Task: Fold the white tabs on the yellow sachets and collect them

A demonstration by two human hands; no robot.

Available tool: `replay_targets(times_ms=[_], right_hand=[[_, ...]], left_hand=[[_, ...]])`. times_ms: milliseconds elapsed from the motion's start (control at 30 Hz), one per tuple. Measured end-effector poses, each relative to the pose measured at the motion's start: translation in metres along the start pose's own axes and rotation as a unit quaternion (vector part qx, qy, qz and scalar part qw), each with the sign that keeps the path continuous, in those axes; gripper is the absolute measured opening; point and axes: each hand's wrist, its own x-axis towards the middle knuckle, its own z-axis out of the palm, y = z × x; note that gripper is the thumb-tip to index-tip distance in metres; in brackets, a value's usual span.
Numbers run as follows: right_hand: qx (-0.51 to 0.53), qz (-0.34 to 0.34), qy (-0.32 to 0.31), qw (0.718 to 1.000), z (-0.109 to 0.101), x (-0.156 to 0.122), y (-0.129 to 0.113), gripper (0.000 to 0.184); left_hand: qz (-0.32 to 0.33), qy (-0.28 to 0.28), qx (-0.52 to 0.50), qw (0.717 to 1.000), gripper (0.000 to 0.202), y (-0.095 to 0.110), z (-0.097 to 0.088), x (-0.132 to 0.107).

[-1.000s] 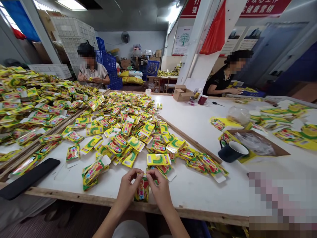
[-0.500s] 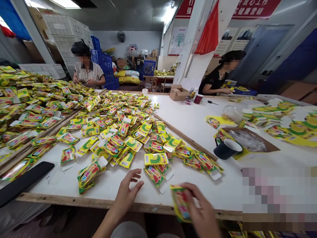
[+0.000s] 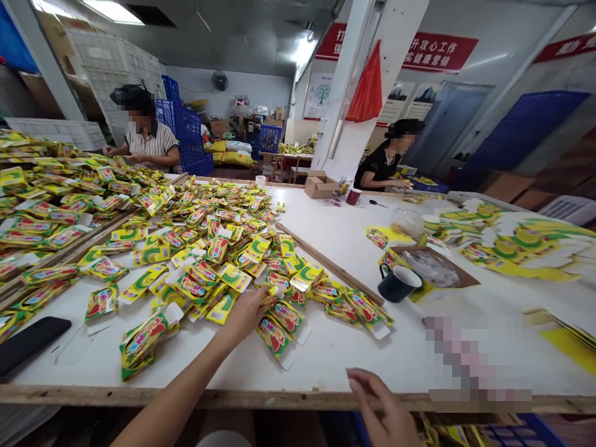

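Note:
Several yellow and green packets (image 3: pixel 218 248) lie spread over the white table (image 3: pixel 335 347). My left hand (image 3: pixel 246 313) reaches forward into the near edge of the pile, its fingers resting on a yellow packet (image 3: pixel 275 297); whether they grip it is hidden. A red and yellow packet (image 3: pixel 274 332) lies just right of that hand. My right hand (image 3: pixel 384 406) hovers at the table's front edge, fingers loosely apart and empty.
A dark mug (image 3: pixel 398 284) stands right of the pile beside a wooden strip (image 3: pixel 326 264). A black phone (image 3: pixel 28 343) lies at the near left. Flat printed cartons (image 3: pixel 521 239) cover the right side. Two people (image 3: pixel 144 139) (image 3: pixel 382 162) work at the far edge.
My hands let go of the packet they held together. The right hand carried it down past the table's edge and is now empty. The left hand reached forward to the pile.

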Motion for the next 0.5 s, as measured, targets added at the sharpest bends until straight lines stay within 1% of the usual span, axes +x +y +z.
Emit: replay_targets(times_ms=[33, 100, 133, 167, 200, 233, 300, 367, 433, 500], right_hand=[[0.028, -0.009, 0.004, 1.000, 0.016, 0.005, -0.014, 0.027], [0.086, -0.032, 0.012, 0.996, 0.046, 0.014, -0.037, 0.026], [0.119, -0.043, 0.008, 0.992, 0.060, 0.017, -0.046, 0.025], [0.153, -0.052, -0.003, 0.987, 0.074, 0.020, -0.054, 0.025], [0.188, -0.059, -0.018, 0.980, 0.088, 0.022, -0.061, 0.025], [0.223, -0.064, -0.036, 0.972, 0.102, 0.024, -0.067, 0.026], [0.281, -0.068, -0.068, 0.955, 0.125, 0.027, -0.075, 0.029], [0.312, -0.068, -0.094, 0.943, 0.143, 0.029, -0.078, 0.032], [0.318, -0.061, -0.114, 0.939, 0.154, 0.031, -0.076, 0.031], [0.315, -0.052, -0.128, 0.939, 0.159, 0.032, -0.072, 0.027]], left_hand=[[-0.012, 0.014, -0.025, 1.000, 0.040, 0.000, -0.005, -0.008], [-0.041, 0.043, -0.142, 0.988, 0.045, 0.001, -0.014, -0.028], [-0.057, 0.055, -0.224, 0.971, 0.048, 0.003, -0.016, -0.040], [-0.074, 0.064, -0.303, 0.948, 0.050, 0.004, -0.017, -0.053], [-0.091, 0.071, -0.367, 0.923, 0.051, 0.006, -0.016, -0.064], [-0.106, 0.072, -0.408, 0.904, 0.052, 0.007, -0.014, -0.074], [-0.128, 0.065, -0.451, 0.881, 0.052, 0.008, -0.009, -0.090], [-0.136, 0.045, -0.473, 0.870, 0.050, 0.007, -0.005, -0.098], [-0.137, 0.024, -0.485, 0.863, 0.046, 0.004, -0.003, -0.101], [-0.140, 0.015, -0.491, 0.860, 0.043, 0.002, -0.004, -0.102]])
